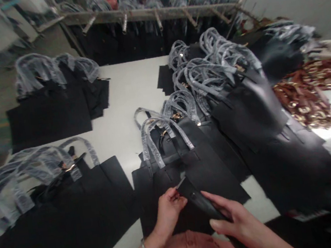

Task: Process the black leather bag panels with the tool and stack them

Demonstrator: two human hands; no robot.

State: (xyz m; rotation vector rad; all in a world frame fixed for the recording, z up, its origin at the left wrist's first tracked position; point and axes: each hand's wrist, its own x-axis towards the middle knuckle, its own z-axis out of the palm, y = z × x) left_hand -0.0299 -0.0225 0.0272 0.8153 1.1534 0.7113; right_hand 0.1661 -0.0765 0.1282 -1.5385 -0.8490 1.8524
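My left hand (170, 209), a bracelet at its wrist, is closed in a pinch on a thin grey strip (180, 183), whose kind I cannot make out. In my right hand (234, 216) is a folded black leather piece (202, 202) with a small slot near its upper end. That end meets the grey strip. Just beyond both hands lies a black bag panel (174, 171), flat on the white table (127, 80). Its looped handles (165, 120) are wrapped in clear plastic, and a gold-coloured fitting shows between them.
Black bag panels with wrapped handles are stacked at left (72, 205), far left (51, 114) and right (248, 105). Brown straps with gold-coloured hardware (305, 101) are heaped at far right. Behind the table stands a rack with protruding bars (158, 19).
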